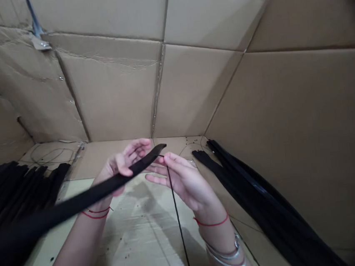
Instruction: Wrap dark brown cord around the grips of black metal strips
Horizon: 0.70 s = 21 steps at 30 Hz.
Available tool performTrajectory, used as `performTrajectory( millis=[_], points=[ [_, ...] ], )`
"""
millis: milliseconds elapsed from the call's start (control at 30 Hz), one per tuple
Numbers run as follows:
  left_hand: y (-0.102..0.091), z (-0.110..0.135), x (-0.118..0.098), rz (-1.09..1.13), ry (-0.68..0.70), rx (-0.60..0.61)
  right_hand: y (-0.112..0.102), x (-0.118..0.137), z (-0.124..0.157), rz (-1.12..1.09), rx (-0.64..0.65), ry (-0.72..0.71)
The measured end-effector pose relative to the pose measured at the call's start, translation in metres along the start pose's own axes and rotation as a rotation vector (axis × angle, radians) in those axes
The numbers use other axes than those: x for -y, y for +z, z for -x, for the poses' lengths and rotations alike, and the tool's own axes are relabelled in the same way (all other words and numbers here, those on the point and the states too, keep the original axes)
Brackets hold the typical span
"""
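Observation:
My left hand (pixel 122 165) is closed around a long flat black strip (pixel 86 198) near its far end; the strip slants down to the lower left. My right hand (pixel 185 178) pinches a thin black rod (pixel 176 208) at the strip's tip, its other fingers stretched out. The rod runs straight down toward me between my forearms. Both wrists carry red threads; the right one also has silver bangles.
A pile of black strips (pixel 16 186) lies at the left. Another bundle of black strips (pixel 259 196) leans along the right cardboard wall (pixel 306 137). Cardboard covers the work surface (pixel 138 245) and the back. Thin wire loops (pixel 52 155) lie at the back left.

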<state>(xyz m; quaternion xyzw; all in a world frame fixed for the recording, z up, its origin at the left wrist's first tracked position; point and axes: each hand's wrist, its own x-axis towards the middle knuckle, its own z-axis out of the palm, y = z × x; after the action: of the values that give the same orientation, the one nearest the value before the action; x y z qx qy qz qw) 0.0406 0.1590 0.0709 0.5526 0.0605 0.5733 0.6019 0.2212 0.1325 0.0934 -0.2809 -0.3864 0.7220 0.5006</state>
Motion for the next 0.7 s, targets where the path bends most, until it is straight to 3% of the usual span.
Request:
performTrajectory(
  millis=[167, 300, 367, 433, 500, 533, 600, 700],
  points=[
    [-0.004, -0.002, -0.005, -0.352, -0.104, 0.412, -0.004, -0.013, -0.013, 0.137, -0.105, -0.062],
    [-0.007, -0.003, -0.015, -0.634, -0.221, 0.582, -0.009, -0.019, -0.023, 0.227, -0.195, -0.184],
    [-0.006, -0.003, -0.013, -0.521, -0.195, 0.471, -0.01, -0.017, -0.023, 0.253, -0.219, -0.224],
    [0.0, -0.003, -0.006, -0.369, -0.141, 0.175, -0.007, -0.015, -0.02, 0.295, -0.227, -0.266],
    [0.01, -0.003, 0.004, -0.313, -0.199, -0.073, -0.001, -0.013, -0.014, 0.407, -0.213, -0.338],
    [0.015, -0.003, 0.009, -0.288, -0.279, -0.112, 0.003, -0.012, -0.011, 0.478, -0.199, -0.377],
    [0.024, -0.003, 0.017, -0.16, -0.43, -0.071, 0.009, -0.01, -0.005, 0.604, -0.161, -0.422],
    [0.03, -0.003, 0.017, 0.027, -0.473, -0.05, 0.008, 0.0, 0.004, 0.774, -0.159, -0.509]
  ],
)
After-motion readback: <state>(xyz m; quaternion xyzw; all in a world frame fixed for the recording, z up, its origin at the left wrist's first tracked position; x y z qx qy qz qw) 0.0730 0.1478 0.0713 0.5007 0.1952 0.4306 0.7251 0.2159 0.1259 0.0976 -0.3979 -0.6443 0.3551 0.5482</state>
